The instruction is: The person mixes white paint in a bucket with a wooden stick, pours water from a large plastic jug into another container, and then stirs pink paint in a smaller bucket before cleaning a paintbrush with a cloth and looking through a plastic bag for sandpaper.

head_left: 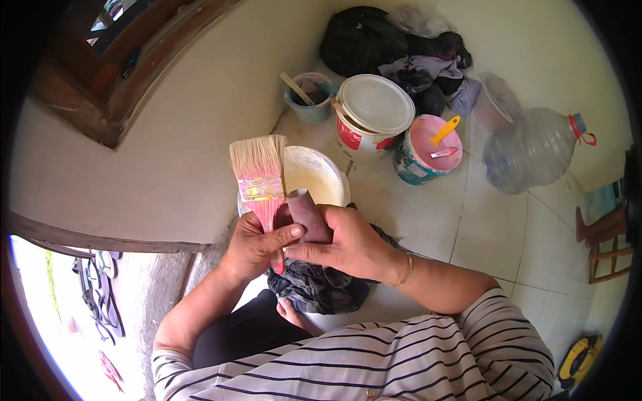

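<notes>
My left hand (249, 252) is closed around the pink-stained handle of a wide paintbrush (258, 159). The brush stands upright, pale bristles up, with a metal band below them. A piece of brown sandpaper (309, 217), curled into a tube, is gripped in my right hand (358, 244). Both hands meet in front of me, the left thumb reaching over toward the sandpaper. Just beyond them stands a white bucket (315, 159) with cream-coloured paint inside, partly hidden by the brush and hands. Below my hands lies a crumpled dark cloth (322, 287).
Farther off stand a lidded white bucket (376, 103), a small tub (311, 110) with a stick, and a pink-paint bucket (416, 168) with a yellow-handled brush (445, 131). A large clear bottle (531, 157) lies at right. Black bags (364, 41) sit against the wall; a wooden window frame (80, 100) juts upper left.
</notes>
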`<state>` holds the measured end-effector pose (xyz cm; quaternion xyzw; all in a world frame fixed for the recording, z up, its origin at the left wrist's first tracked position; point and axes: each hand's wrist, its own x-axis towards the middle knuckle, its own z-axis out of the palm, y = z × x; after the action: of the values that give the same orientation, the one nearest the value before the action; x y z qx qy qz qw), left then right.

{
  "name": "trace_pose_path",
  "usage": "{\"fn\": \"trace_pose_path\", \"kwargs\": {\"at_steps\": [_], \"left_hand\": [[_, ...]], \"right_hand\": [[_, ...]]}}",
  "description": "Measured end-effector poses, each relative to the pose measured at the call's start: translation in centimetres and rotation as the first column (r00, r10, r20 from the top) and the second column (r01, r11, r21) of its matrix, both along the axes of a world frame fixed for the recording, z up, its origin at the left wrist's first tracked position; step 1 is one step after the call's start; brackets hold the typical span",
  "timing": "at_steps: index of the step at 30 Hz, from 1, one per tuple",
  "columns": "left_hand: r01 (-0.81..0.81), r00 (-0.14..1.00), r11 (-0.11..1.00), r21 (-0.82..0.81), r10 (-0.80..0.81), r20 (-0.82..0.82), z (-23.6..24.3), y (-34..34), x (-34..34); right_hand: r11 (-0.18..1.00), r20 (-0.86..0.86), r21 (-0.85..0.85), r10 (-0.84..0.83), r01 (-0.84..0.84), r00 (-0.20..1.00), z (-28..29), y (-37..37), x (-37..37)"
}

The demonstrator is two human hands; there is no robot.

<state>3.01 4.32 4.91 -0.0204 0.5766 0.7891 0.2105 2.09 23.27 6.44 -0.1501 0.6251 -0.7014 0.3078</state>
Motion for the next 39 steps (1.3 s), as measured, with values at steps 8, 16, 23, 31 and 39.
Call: {"fn": "trace_pose_path", "kwargs": {"at_steps": [8, 16, 23, 31, 39], "left_hand": [[-0.054, 0.996, 0.999, -0.005, 0.053, -0.069, 1.5, 0.6, -0.1], [-0.056, 0.994, 0.992, -0.112, 0.045, -0.101, 2.1, 1.2, -0.4], [-0.111, 0.98, 0.984, -0.138, 0.085, -0.182, 1.1, 1.7, -0.5], [0.117, 0.993, 0.98, -0.164, -0.119, -0.002, 1.6, 0.7, -0.3], [-0.106, 0.978, 0.994, 0.012, 0.106, -0.177, 1.5, 1.9, -0.5]], "right_hand": [[0.952, -0.137, -0.107, -0.299, 0.286, 0.944, -2.5, 1.8, 0.2], [0.95, 0.101, -0.09, -0.29, 0.299, 0.952, -0.9, 4.2, 0.1], [0.946, 0.081, -0.047, -0.316, 0.32, 0.945, -0.9, 4.5, 0.3], [0.918, 0.174, -0.279, -0.24, 0.282, 0.955, -1.8, 3.9, 0.5], [0.908, -0.272, -0.053, -0.414, 0.416, 0.869, -2.4, 3.3, 0.8]]}}
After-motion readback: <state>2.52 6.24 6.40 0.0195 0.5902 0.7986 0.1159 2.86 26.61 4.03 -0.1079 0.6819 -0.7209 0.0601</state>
